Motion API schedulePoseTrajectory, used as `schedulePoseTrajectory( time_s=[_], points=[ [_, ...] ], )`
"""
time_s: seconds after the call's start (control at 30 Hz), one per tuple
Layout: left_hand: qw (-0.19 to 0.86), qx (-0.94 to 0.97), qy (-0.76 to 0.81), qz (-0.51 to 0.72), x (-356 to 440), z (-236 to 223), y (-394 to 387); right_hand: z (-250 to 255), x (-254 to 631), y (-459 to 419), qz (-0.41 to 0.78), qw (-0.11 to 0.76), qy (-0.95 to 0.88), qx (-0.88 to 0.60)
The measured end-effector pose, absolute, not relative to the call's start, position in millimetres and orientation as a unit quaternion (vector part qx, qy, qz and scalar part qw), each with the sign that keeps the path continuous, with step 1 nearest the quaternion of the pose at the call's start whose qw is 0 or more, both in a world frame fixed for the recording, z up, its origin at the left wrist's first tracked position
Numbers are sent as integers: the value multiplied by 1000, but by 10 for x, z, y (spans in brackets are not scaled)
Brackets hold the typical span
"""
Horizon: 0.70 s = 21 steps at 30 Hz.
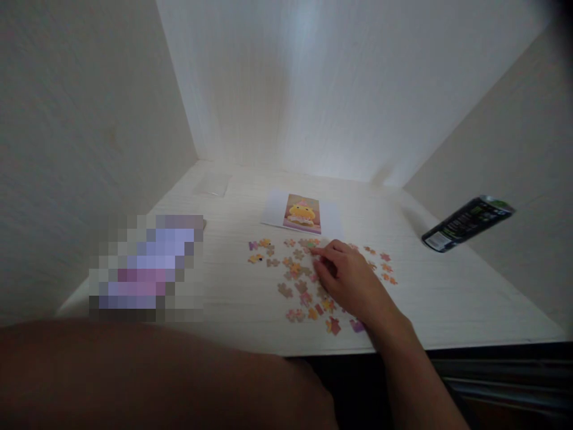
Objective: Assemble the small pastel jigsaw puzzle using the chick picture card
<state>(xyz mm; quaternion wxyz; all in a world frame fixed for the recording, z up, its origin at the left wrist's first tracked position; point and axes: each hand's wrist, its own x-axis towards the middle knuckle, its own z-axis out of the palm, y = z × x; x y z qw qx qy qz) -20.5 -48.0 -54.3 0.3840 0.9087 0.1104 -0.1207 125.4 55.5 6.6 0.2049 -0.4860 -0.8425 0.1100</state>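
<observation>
Several small jigsaw pieces (299, 276) in orange, pink and yellow lie scattered on the pale wooden desk (447, 298). My right hand (353, 280) reaches in from the lower right and rests over them, knuckles up, fingers curled. Its fingertips pinch down on a puzzle piece (316, 253) at the upper edge of the scatter. Behind the pieces lies a picture card (302, 213) showing a yellow chick on a pink ground. A bare forearm (156, 376), dark and close to the camera, fills the lower left; my left hand itself does not show.
The desk sits in an alcove with white walls on three sides. A dark can with a green label (468, 222) leans at the right wall. A clear plastic bag (212, 184) lies at the back left. A blurred-out patch (147, 266) covers something at the left.
</observation>
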Motion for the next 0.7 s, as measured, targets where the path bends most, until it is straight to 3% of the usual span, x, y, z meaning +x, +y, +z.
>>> schedulePoseTrajectory(
  time_s=[0.7],
  points=[
    [384, 903, 134, -141, -214, -443, -472, 18, 1491, 646, 68, 233, -838, -488]
  ],
)
